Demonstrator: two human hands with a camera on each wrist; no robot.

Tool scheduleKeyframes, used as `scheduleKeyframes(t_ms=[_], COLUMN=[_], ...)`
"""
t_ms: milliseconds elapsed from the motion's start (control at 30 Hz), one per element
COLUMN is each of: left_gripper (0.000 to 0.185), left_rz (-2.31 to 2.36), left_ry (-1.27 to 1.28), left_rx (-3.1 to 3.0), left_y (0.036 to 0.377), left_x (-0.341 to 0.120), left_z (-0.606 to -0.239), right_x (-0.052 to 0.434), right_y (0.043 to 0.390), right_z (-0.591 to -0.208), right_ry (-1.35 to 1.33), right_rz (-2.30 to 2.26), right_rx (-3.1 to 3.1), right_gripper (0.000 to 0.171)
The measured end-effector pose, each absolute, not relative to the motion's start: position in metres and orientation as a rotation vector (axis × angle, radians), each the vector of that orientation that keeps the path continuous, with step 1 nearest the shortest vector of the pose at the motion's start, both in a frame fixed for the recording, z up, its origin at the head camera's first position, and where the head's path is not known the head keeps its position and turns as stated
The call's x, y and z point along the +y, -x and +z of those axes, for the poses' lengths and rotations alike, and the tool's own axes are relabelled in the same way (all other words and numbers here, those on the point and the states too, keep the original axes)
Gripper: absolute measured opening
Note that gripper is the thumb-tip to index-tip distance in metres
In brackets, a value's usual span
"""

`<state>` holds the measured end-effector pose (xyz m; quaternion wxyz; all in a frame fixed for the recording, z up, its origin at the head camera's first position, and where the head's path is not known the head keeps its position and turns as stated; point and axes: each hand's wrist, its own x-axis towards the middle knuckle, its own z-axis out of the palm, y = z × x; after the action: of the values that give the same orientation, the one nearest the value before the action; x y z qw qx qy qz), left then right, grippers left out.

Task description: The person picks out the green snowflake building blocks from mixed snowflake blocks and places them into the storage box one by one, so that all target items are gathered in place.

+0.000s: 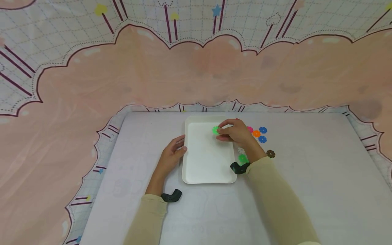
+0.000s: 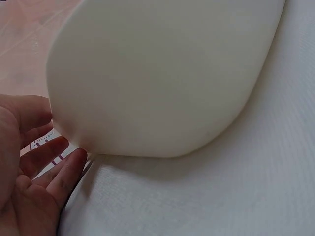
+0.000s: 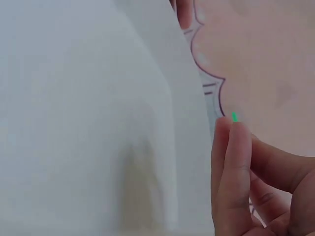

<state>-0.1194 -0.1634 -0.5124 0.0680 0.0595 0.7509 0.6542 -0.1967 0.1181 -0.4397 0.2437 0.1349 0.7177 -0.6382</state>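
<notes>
A white rectangular tray (image 1: 208, 177) lies in the middle of the table. My right hand (image 1: 234, 133) hovers over its far right part and pinches a green flower-shaped piece (image 1: 215, 130); only a green tip of that piece (image 3: 235, 117) shows above my fingertips (image 3: 231, 147) in the right wrist view. My left hand (image 1: 174, 149) rests on the table against the tray's left rim (image 2: 147, 98), fingers (image 2: 54, 162) straight and holding nothing.
More flower pieces lie right of the tray: pink (image 1: 250, 129), orange (image 1: 256, 133), two blue (image 1: 262, 130), brown (image 1: 271, 153), and a green one (image 1: 243, 158) by my right wrist. A patterned pink cloth (image 1: 196, 75) surrounds the table.
</notes>
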Motion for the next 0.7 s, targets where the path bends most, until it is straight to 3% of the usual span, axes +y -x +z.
scheduleKeyframes(t_ms=[700], left_gripper=[0.054], left_rz=[1.960], left_ry=[-0.162], left_rx=[2.253], left_y=[0.121], left_x=[-0.166], left_z=[-0.515], right_x=[0.063], right_y=[0.203], right_z=[-0.467], right_ry=[-0.401], right_rz=[-1.868], right_rx=[1.937], right_gripper=[0.021])
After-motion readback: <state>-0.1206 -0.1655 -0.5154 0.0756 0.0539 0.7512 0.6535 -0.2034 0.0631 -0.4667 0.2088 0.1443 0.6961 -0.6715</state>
